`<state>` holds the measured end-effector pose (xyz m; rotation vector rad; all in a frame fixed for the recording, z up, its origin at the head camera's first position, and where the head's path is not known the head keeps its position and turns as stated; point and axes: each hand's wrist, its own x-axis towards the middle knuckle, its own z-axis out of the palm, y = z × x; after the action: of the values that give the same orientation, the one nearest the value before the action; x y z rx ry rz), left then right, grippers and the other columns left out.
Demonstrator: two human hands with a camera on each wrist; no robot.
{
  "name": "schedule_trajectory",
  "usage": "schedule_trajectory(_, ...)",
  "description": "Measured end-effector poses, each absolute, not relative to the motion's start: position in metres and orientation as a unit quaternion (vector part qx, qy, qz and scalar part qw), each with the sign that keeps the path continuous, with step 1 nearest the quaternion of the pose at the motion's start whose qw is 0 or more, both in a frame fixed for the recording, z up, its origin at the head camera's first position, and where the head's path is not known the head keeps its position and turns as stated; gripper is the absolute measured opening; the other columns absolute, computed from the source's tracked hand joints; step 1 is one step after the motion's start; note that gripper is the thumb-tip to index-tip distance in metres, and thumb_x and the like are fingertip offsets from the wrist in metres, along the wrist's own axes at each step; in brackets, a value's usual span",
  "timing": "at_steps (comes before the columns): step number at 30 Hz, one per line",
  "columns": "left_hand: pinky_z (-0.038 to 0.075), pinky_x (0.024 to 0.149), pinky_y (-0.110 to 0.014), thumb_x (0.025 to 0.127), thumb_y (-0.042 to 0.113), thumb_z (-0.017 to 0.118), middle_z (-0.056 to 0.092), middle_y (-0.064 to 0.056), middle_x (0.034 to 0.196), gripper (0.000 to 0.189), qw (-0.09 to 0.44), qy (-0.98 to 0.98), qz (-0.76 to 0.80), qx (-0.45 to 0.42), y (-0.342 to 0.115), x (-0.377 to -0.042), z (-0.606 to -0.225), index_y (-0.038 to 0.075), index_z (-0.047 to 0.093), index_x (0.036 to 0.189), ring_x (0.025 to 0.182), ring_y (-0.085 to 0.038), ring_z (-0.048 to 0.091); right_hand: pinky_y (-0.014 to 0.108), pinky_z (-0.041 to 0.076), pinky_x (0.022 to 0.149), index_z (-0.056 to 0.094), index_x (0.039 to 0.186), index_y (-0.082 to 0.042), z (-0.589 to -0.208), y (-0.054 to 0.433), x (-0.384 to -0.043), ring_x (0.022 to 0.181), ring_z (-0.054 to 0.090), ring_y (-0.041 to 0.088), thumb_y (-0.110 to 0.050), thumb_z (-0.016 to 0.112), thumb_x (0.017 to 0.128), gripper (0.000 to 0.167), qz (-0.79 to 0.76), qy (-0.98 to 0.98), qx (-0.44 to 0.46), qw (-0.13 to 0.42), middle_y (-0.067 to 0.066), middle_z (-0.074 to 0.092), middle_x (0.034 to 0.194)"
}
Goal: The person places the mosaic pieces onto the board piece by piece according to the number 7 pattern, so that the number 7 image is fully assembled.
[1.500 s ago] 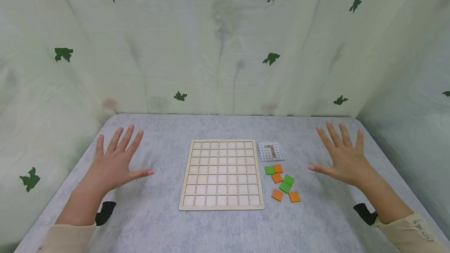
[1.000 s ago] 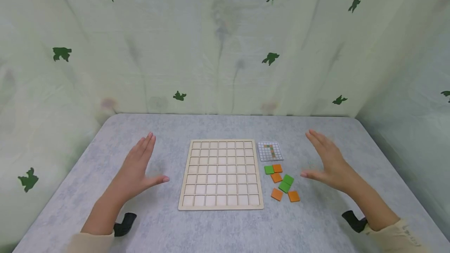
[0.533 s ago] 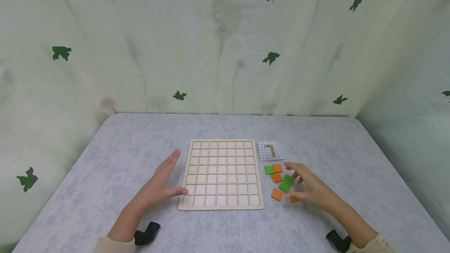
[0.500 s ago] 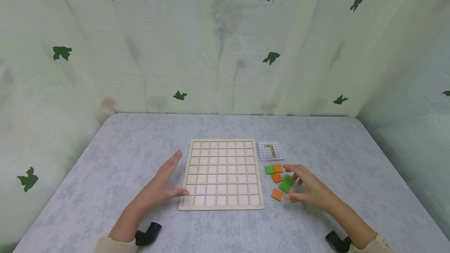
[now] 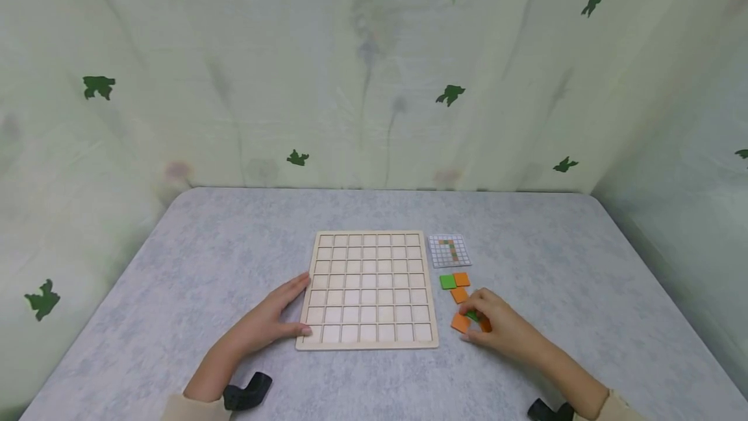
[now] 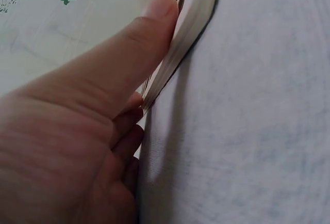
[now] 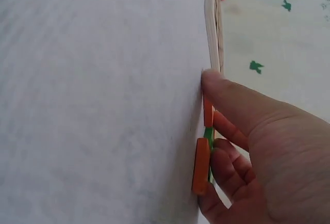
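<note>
A gridded wooden board (image 5: 369, 290) is laid flat on the counter (image 5: 374, 385). Its left edge is touched by the left hand (image 5: 265, 322); this grip is wide, the thumb being placed at the near-left corner and the fingers extended along the edge. Loose tiles are found right of the board. Farthest back, a green tile (image 5: 447, 282) is set beside an orange tile (image 5: 462, 279). The nearer tiles are partly covered by the right hand (image 5: 504, 323), its grip narrow, with a low orange tile (image 5: 458, 323) seen at thumb and fingertips; whether any tile is pinched cannot be told. Beyond the tiles, a printed card (image 5: 449, 251) is positioned just beside the board.
</note>
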<state>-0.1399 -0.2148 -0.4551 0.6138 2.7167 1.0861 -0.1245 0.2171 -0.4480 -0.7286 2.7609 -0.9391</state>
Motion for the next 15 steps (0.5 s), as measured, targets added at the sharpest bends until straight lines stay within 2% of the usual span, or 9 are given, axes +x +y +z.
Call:
schedule_trajectory(6,0.019,0.101,-0.053,0.068,0.048,0.071,0.021,-0.014,0.146,0.096,0.086,0.901,0.368,0.212,-0.216,-0.14,-0.455,0.002,0.028,0.14,0.131,-0.036,0.018,0.032,0.045,0.08,0.06,0.099,-0.019,-0.442,0.212,-0.124,0.093,0.048,0.01,-0.024,0.071,0.078,0.025,-0.296,0.924,-0.236,0.063,-0.008,0.049,0.101)
schedule_trajectory(10,0.02,0.101,-0.053,0.069,0.048,0.07,0.021,-0.013,0.146,0.095,0.088,0.899,0.37,0.216,-0.217,-0.141,-0.455,0.002,0.028,0.14,0.131,-0.035,0.018,0.032,0.046,0.076,0.059,0.1,-0.013,-0.428,0.205,-0.128,0.09,0.052,0.013,-0.02,0.069,0.08,0.023,-0.314,0.917,-0.237,0.066,-0.006,0.054,0.098)
schedule_trajectory(15,0.02,0.1,-0.053,0.069,0.047,0.071,0.021,-0.013,0.146,0.095,0.085,0.898,0.373,0.219,-0.218,-0.141,-0.456,0.002,0.028,0.14,0.131,-0.035,0.017,0.035,0.048,0.074,0.059,0.104,-0.008,-0.406,0.189,-0.14,0.086,0.055,0.018,-0.008,0.068,0.08,0.025,-0.35,0.895,-0.275,0.028,-0.003,0.058,0.097)
